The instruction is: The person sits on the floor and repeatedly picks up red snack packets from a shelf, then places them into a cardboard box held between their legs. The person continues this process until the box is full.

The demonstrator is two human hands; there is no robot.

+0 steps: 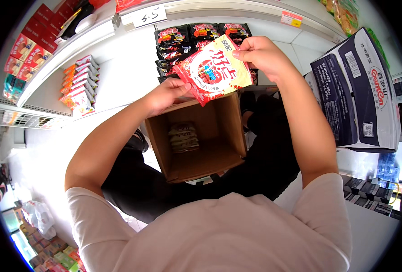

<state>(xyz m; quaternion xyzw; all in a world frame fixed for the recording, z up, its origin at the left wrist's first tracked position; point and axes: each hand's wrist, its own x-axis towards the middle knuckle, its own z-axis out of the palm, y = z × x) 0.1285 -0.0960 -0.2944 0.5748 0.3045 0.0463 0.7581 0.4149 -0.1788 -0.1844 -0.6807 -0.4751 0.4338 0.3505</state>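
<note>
I am holding the red and yellow packet (213,69) tilted over the open cardboard box (196,136), my right hand (260,53) pinching its upper corner nearest the shelf's black packets (196,38), my left hand (167,93) gripping its lower edge.

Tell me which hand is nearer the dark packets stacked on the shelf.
Right. The right hand sits against the dark packets, pinching the red packet's top corner; the left hand holds its lower edge, below them.
</note>
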